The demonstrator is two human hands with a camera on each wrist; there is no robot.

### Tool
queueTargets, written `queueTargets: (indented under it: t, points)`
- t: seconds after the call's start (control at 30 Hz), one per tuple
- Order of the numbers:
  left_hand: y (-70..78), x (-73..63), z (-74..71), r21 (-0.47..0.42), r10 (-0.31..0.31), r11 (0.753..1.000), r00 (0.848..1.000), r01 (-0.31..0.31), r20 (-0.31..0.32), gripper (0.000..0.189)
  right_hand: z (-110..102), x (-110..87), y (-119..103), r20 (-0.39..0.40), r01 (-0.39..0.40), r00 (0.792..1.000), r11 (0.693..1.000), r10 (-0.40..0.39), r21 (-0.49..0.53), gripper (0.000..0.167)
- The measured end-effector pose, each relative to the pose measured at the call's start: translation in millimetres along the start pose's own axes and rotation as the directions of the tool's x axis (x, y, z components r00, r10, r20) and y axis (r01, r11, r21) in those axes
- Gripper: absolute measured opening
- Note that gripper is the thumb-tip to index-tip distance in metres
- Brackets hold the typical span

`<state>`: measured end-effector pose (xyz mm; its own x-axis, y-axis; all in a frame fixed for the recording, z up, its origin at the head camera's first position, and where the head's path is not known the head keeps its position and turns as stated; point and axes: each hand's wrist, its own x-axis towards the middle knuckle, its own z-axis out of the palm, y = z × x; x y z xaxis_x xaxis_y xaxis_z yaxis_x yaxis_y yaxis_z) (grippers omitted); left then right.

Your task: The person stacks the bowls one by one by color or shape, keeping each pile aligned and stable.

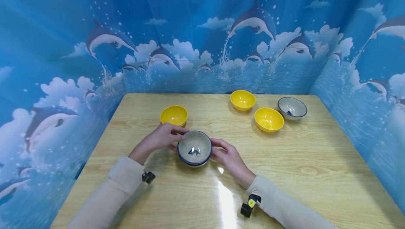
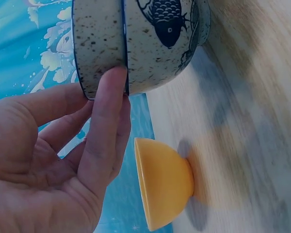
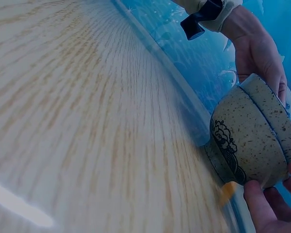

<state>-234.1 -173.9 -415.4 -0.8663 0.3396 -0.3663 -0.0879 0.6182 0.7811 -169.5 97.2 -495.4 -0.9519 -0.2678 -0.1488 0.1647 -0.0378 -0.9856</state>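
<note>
Two speckled grey bowls with dark blue rims are nested one in the other on the table, in front of the person. The upper bowl shows a blue fish inside; the lower bowl has a dark fish drawn on its outer wall. The left hand holds the upper bowl at its left side, fingers at its rim and wall, as the left wrist view shows. From the right, the right hand grips the stack, fingertips near where the two walls meet. A yellow bowl stands just behind the left hand.
Toward the back right of the wooden table stand two more yellow bowls and another speckled grey bowl. A blue curtain printed with dolphins surrounds the back and sides.
</note>
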Motion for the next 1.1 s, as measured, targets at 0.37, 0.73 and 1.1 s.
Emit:
queueTargets:
  t: [0.37, 0.73, 1.1]
  points:
    - [-8.9, 6.9, 4.7, -0.043, -0.005, 0.999, 1.0, 0.005, -0.018, 0.039, -0.1, -1.2, 0.6, -0.021, 0.026, 0.999, 1.0, -0.026, -0.006, 0.048]
    - [-9.9, 7.1, 9.8, -0.065, -0.011, 0.998, 0.999, 0.007, -0.051, 0.038, -1.0, -1.2, -0.1, -0.029, 0.019, 0.999, 1.0, -0.019, -0.007, 0.047]
    - [-17.5, 6.0, 10.7, -0.06, 0.038, 0.997, 0.997, -0.042, -0.064, 0.036, -0.3, 0.6, 1.2, 0.006, 0.014, 1.0, 1.0, -0.014, 0.005, 0.049]
